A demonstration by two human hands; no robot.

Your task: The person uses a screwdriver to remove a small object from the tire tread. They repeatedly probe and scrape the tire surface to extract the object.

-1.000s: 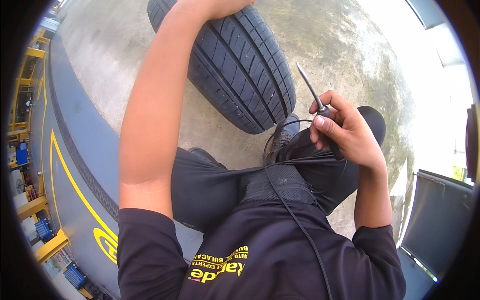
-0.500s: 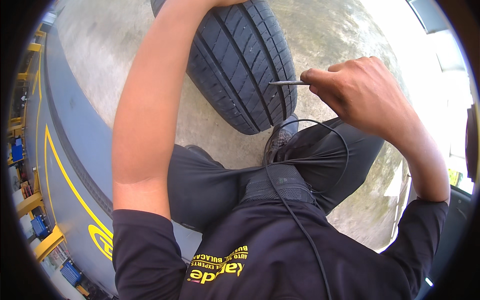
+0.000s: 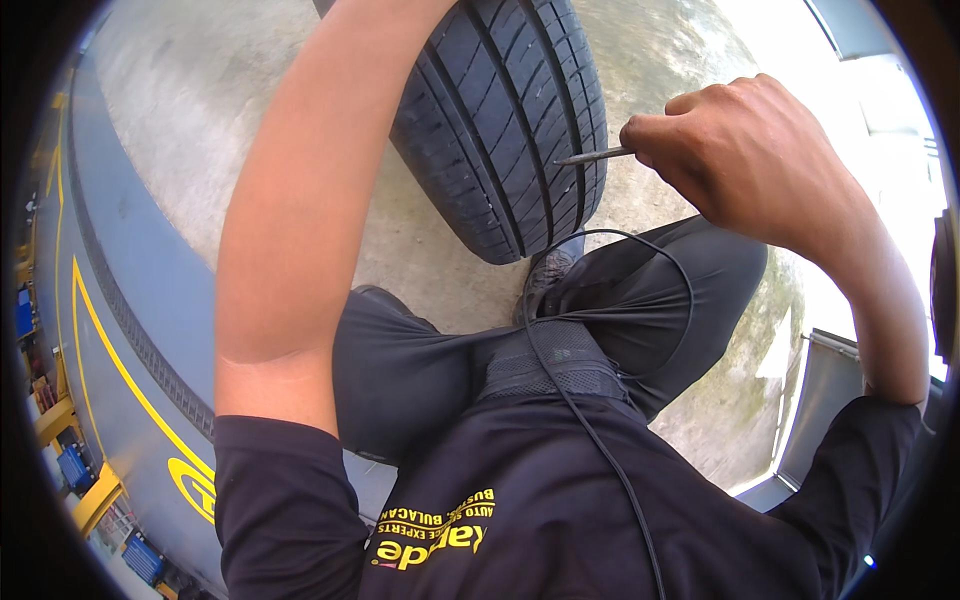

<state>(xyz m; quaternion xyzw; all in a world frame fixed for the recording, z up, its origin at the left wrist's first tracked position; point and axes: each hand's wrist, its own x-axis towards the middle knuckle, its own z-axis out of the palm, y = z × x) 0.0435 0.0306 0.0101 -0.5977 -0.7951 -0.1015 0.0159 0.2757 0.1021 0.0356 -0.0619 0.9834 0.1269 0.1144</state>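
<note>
A black tire (image 3: 500, 120) with a grooved tread stands upright on the floor in front of me, its top beyond the upper edge. My right hand (image 3: 740, 150) is closed around a thin, pointed dark metal tool (image 3: 595, 156). The tool reaches left across the tread, with its tip over a groove near the tire's right side; whether the tip touches the rubber I cannot tell. My left forearm (image 3: 300, 190) stretches up along the tire's left side. The left hand itself lies past the upper edge, so its fingers are hidden.
A thin black cable (image 3: 690, 285) loops over my lap and runs down my shirt. My shoe (image 3: 550, 275) sits just below the tire. Along the left stands a grey panel (image 3: 130, 400) with yellow lines, with shelving (image 3: 95, 500) beyond it. The floor is stained concrete (image 3: 200, 110).
The tire has shifted slightly right and up in the picture. My right hand has moved a little right and up with the tool, which now slants more. The left hand has slipped out of view.
</note>
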